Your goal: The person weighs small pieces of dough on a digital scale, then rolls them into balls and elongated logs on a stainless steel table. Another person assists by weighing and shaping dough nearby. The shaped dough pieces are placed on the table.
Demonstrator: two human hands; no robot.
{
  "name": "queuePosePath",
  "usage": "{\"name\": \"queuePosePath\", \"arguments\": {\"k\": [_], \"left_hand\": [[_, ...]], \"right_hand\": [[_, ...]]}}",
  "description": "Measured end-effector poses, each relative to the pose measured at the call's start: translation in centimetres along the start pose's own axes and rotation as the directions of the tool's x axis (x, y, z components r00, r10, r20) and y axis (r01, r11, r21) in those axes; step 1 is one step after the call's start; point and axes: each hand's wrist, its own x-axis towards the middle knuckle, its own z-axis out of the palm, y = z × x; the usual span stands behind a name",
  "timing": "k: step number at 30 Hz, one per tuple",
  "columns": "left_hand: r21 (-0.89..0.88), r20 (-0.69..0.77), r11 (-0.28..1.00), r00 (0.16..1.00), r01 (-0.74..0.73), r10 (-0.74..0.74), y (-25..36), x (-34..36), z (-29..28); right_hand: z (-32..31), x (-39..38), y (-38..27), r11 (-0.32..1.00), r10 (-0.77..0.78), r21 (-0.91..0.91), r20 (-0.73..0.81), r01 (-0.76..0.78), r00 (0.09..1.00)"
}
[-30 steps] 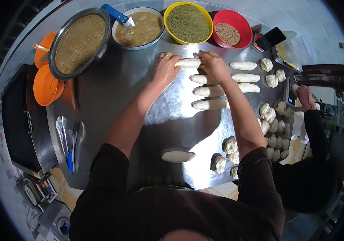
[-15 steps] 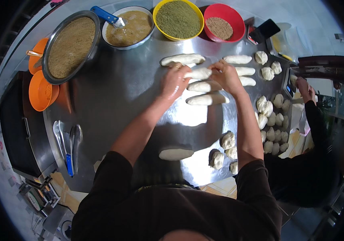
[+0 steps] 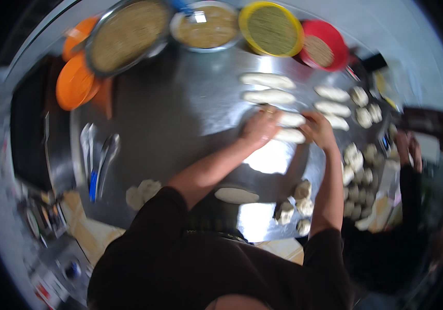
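Observation:
Both my hands are at a white dough roll (image 3: 291, 119) lying crosswise on the steel table. My left hand (image 3: 263, 127), a ring on one finger, grips its left end with curled fingers. My right hand (image 3: 319, 129) pinches the right end, its fingertips partly hidden. Just nearer lies another dough roll (image 3: 289, 136), close under the hands. Two more rolls lie farther off: a far one (image 3: 267, 80) and a second one (image 3: 269, 96). A single flatter dough piece (image 3: 236, 195) rests near the table's front edge.
Along the back stand a metal basin of brown crumbs (image 3: 128, 36), a bowl of brown liquid (image 3: 207, 27), a yellow bowl (image 3: 272, 28) and a red bowl (image 3: 330, 44). Tongs (image 3: 97, 160) lie left. Dough balls (image 3: 356, 181) crowd the right, near another person's hand (image 3: 408, 149).
My hands have let go of the second roll and moved nearer, onto the third. The whole view has shifted, and more dough shows by my left elbow.

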Motion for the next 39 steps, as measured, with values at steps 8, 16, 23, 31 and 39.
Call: {"name": "queuePosePath", "arguments": {"k": [8, 16, 23, 31, 39], "left_hand": [[-0.195, 0.03, 0.974, 0.993, 0.118, -0.114, 1.2, -1.2, -5.1], [0.001, -0.083, 0.977, 0.973, 0.214, -0.213, -2.6, -3.5, -7.4], [-0.117, -0.3, 0.961, 0.914, 0.25, -0.274, -6.1, 2.8, -7.9], [-0.206, -0.185, 0.939, 0.931, 0.277, -0.315, -6.4, 5.9, -7.8], [-0.246, -0.422, 0.962, 0.881, 0.118, -0.216, -9.3, 3.7, -8.1]], "right_hand": [[0.4, -0.4, -4.5, 0.996, 0.054, -0.074, 0.006, -0.053, 0.999], [3.8, 3.6, -8.3, 0.995, -0.07, -0.068, 0.086, 0.076, 0.994], [2.8, 8.7, -5.0, 0.989, -0.108, -0.129, -0.349, 0.067, 0.931], [4.1, 11.7, -4.4, 0.997, 0.071, 0.028, -0.161, -0.067, 0.984], [5.4, 11.4, -5.7, 0.997, -0.069, -0.057, -0.238, 0.057, 0.969]]}}
